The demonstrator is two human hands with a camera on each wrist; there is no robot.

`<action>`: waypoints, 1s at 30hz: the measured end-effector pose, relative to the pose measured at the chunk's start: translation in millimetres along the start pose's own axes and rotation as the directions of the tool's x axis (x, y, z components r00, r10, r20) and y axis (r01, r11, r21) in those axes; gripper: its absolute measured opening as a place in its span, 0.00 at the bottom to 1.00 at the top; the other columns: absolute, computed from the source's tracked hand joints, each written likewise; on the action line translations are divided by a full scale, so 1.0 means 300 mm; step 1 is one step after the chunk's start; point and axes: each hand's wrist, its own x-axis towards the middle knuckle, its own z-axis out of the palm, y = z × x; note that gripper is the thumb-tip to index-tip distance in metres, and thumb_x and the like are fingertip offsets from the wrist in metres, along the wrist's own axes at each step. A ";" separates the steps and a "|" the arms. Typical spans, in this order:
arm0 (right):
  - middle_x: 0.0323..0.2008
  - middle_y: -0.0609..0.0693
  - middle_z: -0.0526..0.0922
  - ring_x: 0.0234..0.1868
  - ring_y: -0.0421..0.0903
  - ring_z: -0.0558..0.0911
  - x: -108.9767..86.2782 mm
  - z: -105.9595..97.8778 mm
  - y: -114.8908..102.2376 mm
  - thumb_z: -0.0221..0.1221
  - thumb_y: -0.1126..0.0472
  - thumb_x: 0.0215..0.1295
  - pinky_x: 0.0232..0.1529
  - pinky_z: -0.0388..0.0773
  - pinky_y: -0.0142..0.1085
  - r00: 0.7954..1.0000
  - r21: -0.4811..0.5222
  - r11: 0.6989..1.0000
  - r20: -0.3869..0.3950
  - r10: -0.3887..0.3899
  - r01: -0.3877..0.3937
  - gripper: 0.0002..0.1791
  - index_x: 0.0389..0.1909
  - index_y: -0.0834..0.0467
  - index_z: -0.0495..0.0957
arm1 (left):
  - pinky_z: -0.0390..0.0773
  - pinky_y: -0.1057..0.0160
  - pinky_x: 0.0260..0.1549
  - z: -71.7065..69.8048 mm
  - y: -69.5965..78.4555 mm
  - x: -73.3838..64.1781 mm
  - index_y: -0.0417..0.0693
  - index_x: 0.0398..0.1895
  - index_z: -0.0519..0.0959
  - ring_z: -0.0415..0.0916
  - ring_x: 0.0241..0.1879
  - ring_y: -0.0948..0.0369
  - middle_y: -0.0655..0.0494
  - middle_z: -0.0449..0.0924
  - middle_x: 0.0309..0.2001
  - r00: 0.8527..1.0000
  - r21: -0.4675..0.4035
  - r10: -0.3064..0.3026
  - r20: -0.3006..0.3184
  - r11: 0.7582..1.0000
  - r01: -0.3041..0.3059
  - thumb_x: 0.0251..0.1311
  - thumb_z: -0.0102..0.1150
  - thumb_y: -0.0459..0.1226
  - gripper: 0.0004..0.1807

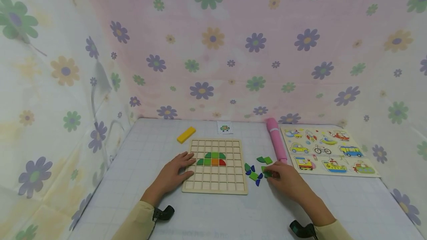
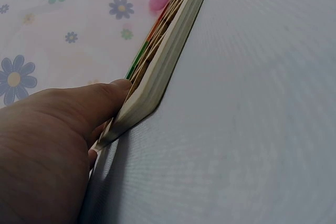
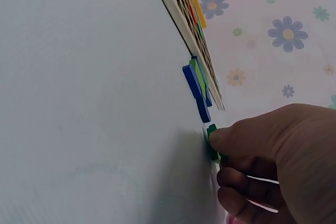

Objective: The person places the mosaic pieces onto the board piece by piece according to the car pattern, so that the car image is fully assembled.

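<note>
A wooden grid board [image 1: 215, 186] lies on the table with green, orange and red tiles [image 1: 213, 159] in its middle cells. At its left edge rests my left hand [image 1: 171, 173], fingers spread over the rim; the left wrist view shows the thumb on the board's side. To the right of the board, my right hand [image 1: 291, 181] pinches a green tile [image 3: 212, 144] between thumb and fingers, low at the table surface. Loose green tiles [image 1: 253, 176] and blue rounded tiles [image 1: 258, 182] lie between that hand and the board.
A small pattern card [image 1: 225, 127] lies behind the board, a yellow block [image 1: 186, 135] at the back left. A pink roll [image 1: 277, 140] and a vehicle picture puzzle [image 1: 328, 151] lie on the right. Flowered cloth walls [image 1: 230, 47] enclose the table.
</note>
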 end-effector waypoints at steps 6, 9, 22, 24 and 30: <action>0.38 0.41 0.83 0.38 0.43 0.77 -0.002 -0.002 -0.004 0.76 0.66 0.63 0.42 0.82 0.39 1.000 0.012 1.000 -0.026 0.008 -0.007 0.15 0.51 0.55 0.91 | 0.59 0.33 0.76 -0.002 0.005 0.000 0.50 0.75 0.80 0.55 0.83 0.46 0.57 0.68 0.80 1.000 0.000 -0.020 0.010 1.000 0.020 0.76 0.68 0.47 0.28; 0.37 0.42 0.84 0.38 0.43 0.77 -0.004 -0.005 -0.005 0.76 0.67 0.63 0.42 0.82 0.40 0.999 0.019 1.000 -0.041 0.007 -0.006 0.15 0.50 0.56 0.91 | 0.59 0.34 0.77 -0.003 0.005 0.000 0.50 0.75 0.80 0.55 0.83 0.46 0.58 0.68 0.80 1.000 0.001 -0.024 0.015 1.000 0.024 0.75 0.69 0.46 0.29; 0.37 0.42 0.83 0.38 0.42 0.78 0.005 -0.001 -0.014 0.77 0.67 0.62 0.42 0.84 0.40 0.989 0.028 0.999 -0.140 -0.041 0.045 0.14 0.48 0.56 0.91 | 0.58 0.34 0.77 -0.007 0.003 0.001 0.50 0.76 0.79 0.54 0.84 0.47 0.59 0.67 0.81 1.000 -0.013 -0.015 0.025 1.000 0.016 0.75 0.68 0.47 0.29; 0.37 0.42 0.83 0.38 0.42 0.78 0.008 -0.001 -0.018 0.77 0.68 0.62 0.41 0.84 0.39 0.987 0.038 0.998 -0.153 -0.048 0.055 0.14 0.48 0.56 0.91 | 0.58 0.34 0.77 -0.007 0.003 0.001 0.50 0.76 0.79 0.54 0.84 0.47 0.59 0.67 0.81 1.000 -0.011 -0.016 0.025 1.000 0.016 0.75 0.69 0.47 0.29; 0.38 0.42 0.82 0.39 0.42 0.78 0.019 0.005 -0.032 0.76 0.69 0.63 0.42 0.84 0.36 0.982 0.048 0.995 -0.170 -0.076 0.086 0.14 0.48 0.55 0.89 | 0.59 0.34 0.77 -0.003 0.003 0.001 0.50 0.75 0.80 0.55 0.83 0.46 0.58 0.68 0.81 1.000 0.004 -0.017 0.017 1.000 0.017 0.75 0.68 0.47 0.29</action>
